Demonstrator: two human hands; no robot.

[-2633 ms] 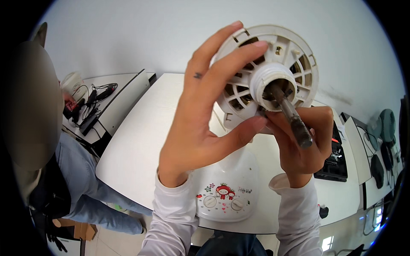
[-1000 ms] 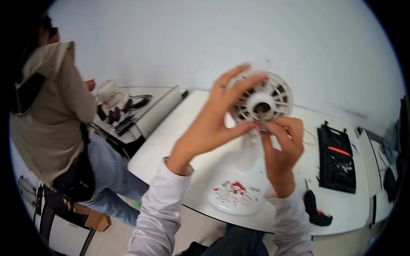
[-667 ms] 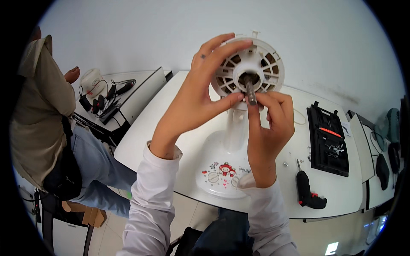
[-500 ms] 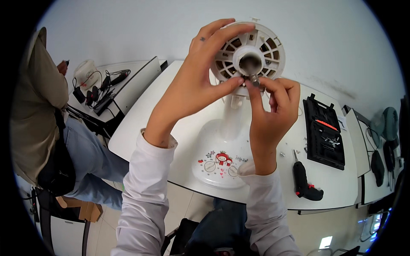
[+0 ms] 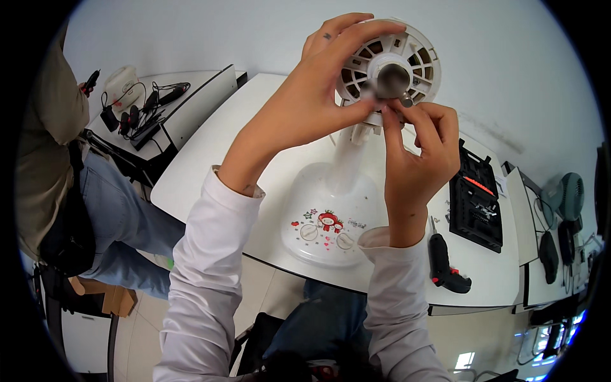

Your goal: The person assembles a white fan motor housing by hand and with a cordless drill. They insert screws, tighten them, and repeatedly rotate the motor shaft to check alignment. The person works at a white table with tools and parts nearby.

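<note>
A white fan with its grille and blades off stands on the table; its round slotted motor housing (image 5: 435,71) faces me above a glossy base (image 5: 303,191) with red cartoon prints. My left hand (image 5: 299,105) is wrapped round the housing's left side, fingers over the top, thumb below the central hub. Just under the hub my right hand (image 5: 421,153) is closed in a pinch close to the left thumb. Beside its fingertips shows a small round metal piece (image 5: 406,100); what the pinch holds is hidden. Blur covers part of the hub.
On the right of the white table (image 5: 254,216) lie a black electric screwdriver (image 5: 445,270) and an open black tool case (image 5: 476,200). A green fan (image 5: 571,197) stands farther right. At left, a person (image 5: 51,153) stands by a side table with corded black devices (image 5: 149,114).
The housing and both hands appear higher and farther right in view, while the table things have shifted slightly left. Both hands keep their places around the hub.
</note>
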